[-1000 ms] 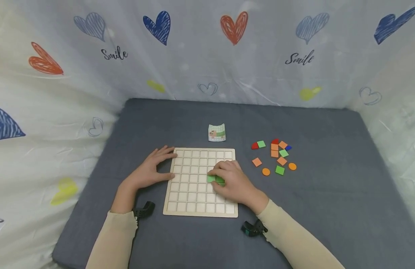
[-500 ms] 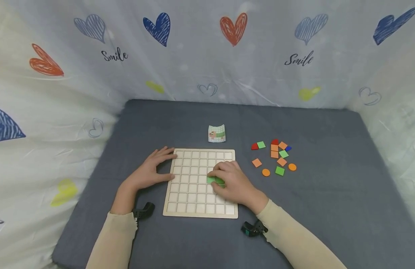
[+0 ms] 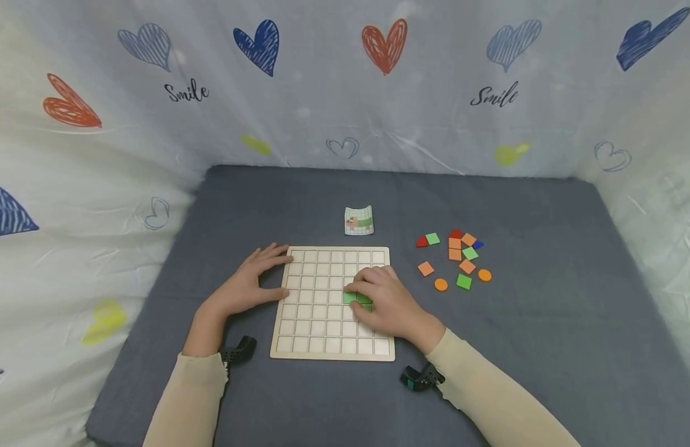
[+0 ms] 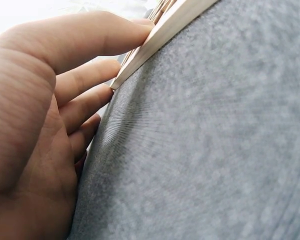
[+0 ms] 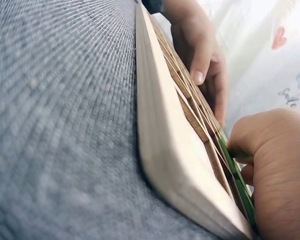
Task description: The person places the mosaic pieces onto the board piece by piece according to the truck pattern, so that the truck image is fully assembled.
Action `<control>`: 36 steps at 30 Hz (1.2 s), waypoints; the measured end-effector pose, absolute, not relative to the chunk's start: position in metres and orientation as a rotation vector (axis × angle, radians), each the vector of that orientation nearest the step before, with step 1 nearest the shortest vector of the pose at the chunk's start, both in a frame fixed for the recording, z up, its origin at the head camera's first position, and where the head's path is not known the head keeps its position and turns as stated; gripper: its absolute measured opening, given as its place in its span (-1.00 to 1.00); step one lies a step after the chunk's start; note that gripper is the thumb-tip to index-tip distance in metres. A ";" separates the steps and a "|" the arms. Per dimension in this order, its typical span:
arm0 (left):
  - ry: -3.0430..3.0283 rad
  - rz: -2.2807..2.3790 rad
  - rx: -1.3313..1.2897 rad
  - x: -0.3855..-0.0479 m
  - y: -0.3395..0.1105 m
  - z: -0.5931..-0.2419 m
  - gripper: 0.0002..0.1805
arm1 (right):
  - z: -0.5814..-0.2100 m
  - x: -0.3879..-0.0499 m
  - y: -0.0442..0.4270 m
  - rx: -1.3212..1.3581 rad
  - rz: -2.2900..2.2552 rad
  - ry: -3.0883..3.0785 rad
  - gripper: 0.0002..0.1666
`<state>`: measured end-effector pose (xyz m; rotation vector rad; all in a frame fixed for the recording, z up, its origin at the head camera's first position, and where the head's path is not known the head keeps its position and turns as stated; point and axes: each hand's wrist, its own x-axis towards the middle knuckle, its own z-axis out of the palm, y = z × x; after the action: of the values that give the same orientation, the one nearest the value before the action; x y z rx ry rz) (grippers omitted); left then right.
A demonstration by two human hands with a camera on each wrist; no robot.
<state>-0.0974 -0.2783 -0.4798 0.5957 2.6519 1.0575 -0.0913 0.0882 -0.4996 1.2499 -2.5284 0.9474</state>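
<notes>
Left hand (image 3: pixel 245 283) was spread against the board (image 3: pixel 319 311), right hand (image 3: pixel 388 305) was bent over green tiles (image 3: pixel 349 298); whether those were pinched couldn't be told tbh.

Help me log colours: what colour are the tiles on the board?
The visible tiles are green, clearest in the head view.

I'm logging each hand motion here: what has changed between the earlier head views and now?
Nothing visibly moved, was grasped or let go; the head view only shifted slightly. The left hand still touches the pale square wooden grid board; the right hand stays at the flat green square tiles.
</notes>
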 end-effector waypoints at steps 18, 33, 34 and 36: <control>2.648 1.068 0.598 -0.096 -0.278 -0.479 -0.13 | -0.498 -0.098 0.094 1.215 1.175 -2.440 -0.76; 2.657 1.049 0.589 -0.097 -0.278 -0.479 -0.14 | -0.489 -0.142 0.146 0.855 1.140 -2.407 -0.79; 2.655 1.052 0.591 -0.097 -0.278 -0.479 -0.14 | -0.489 -0.144 0.149 0.835 1.116 -2.415 -0.78; 2.654 1.054 0.592 -0.096 -0.278 -0.478 -0.14 | -0.488 -0.149 0.157 0.795 1.082 -2.426 -0.77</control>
<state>-0.0964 -0.2776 -0.4782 0.5920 2.6540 1.0537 -0.1489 0.1568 -0.4877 0.7949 -2.4255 1.0815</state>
